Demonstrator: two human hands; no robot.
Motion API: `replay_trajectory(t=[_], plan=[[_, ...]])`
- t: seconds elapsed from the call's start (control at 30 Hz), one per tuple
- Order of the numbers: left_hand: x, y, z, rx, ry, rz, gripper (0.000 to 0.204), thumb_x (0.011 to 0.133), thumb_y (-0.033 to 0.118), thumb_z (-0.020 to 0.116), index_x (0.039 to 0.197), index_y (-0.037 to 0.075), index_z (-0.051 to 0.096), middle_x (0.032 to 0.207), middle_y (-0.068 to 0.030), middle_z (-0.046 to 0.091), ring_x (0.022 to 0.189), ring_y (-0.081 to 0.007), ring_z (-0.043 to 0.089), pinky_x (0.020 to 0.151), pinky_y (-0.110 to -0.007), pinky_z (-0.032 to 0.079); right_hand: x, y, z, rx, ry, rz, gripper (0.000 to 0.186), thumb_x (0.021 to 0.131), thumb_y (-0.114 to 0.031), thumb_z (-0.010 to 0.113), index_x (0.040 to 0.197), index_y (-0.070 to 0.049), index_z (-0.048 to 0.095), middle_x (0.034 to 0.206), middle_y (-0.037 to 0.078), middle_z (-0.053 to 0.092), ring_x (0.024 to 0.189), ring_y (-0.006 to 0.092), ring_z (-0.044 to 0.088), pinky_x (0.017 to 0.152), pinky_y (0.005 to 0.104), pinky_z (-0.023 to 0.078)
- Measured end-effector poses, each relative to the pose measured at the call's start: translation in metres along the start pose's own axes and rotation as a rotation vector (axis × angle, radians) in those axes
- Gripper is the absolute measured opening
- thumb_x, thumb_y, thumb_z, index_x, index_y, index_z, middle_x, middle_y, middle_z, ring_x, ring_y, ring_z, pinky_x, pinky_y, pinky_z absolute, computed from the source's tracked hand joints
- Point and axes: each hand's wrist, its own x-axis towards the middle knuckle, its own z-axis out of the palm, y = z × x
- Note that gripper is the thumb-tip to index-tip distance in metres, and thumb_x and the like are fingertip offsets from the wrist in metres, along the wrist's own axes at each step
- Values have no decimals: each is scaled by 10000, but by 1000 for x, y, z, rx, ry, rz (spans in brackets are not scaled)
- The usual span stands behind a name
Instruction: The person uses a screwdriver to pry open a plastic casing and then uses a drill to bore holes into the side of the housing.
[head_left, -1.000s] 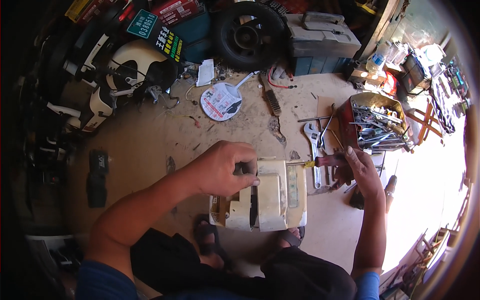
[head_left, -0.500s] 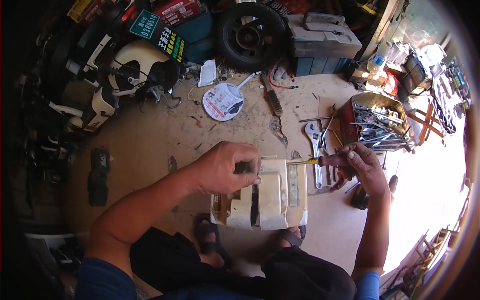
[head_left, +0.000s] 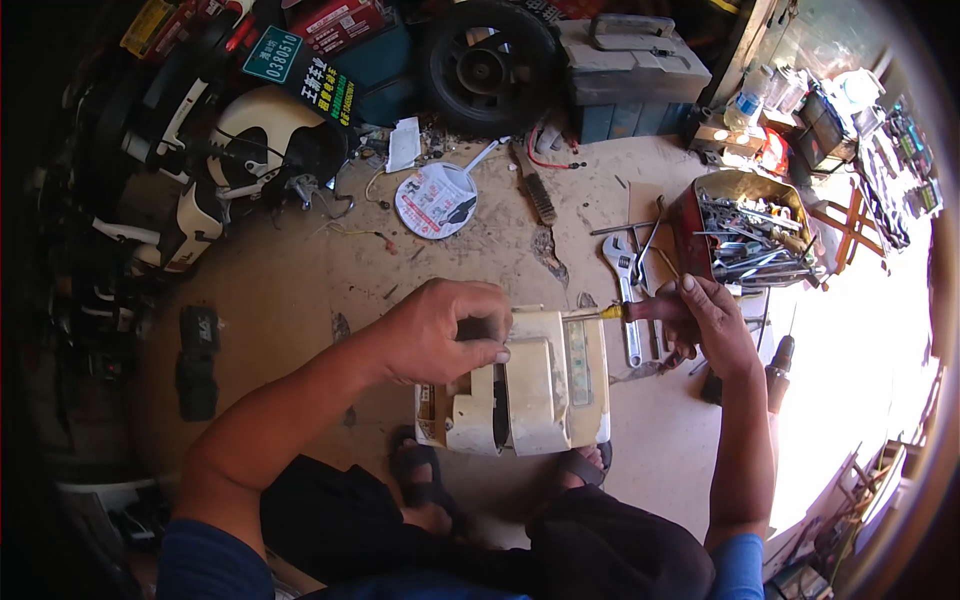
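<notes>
A cream plastic housing [head_left: 535, 395], scuffed and with a gap along its middle, rests on the floor between my feet. My left hand [head_left: 450, 335] is closed at its far left edge, thumb and curled fingers gripping the plastic; part of the grip is hidden behind the hand. In my right hand [head_left: 705, 320] is a screwdriver [head_left: 648, 309] with a dark reddish handle and yellow collar. Its shaft points left, lying level over the housing's far right part. The tip's exact contact cannot be made out.
Beyond my right hand lie an adjustable wrench [head_left: 627, 300] and a red metal box [head_left: 690, 235] full of tools. A power drill [head_left: 780, 370] stands farther right. A brush [head_left: 537, 190], a round fan [head_left: 437, 200], a wheel [head_left: 440, 75] and a grey toolbox [head_left: 635, 75] are farther back.
The whole view has shifted slightly. My right hand has turned a little on the screwdriver handle, its fingers now curled further under. My left hand keeps its place on the housing.
</notes>
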Motion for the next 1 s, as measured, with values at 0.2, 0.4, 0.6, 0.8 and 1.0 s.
replay_trajectory(t=[0.2,0.4,0.6,0.8,1.0], plan=[[1,0,-2,-33,-31,-34,172,874,-2,806,839,24,640,984,-60,721,930,-173,677,848,-332,533,-3,8,3,-133,6,-308,397,1122,-394,647,1289,-34,662,918,45,767,663,73,640,565,205,512],[5,-2,-3,0,-59,-2,185,869,1,806,850,30,625,972,-49,719,889,-140,655,808,-312,524,-2,19,-12,-98,-26,-250,337,1093,-298,687,1286,-22,678,1150,92,761,852,107,698,718,248,566],[4,-2,-2,-16,-62,-28,193,865,-1,807,849,36,619,963,-41,716,873,-120,635,788,-297,513,-6,-15,-17,126,26,183,242,1000,-134,808,1184,-24,696,1103,81,752,910,143,723,823,285,610],[2,-5,-2,-25,-58,-50,203,862,0,811,842,40,612,957,-37,711,863,-117,633,779,-297,512,-11,-20,13,170,40,-99,287,1063,-216,752,1266,-31,668,1091,62,747,958,141,733,741,274,603],[8,-1,-1,-18,-66,-30,214,861,13,818,847,43,606,958,-34,711,847,-118,632,762,-298,512,0,7,-18,-83,-165,-369,382,1035,-185,782,1353,-20,650,1139,96,758,1024,191,740,853,331,617]])
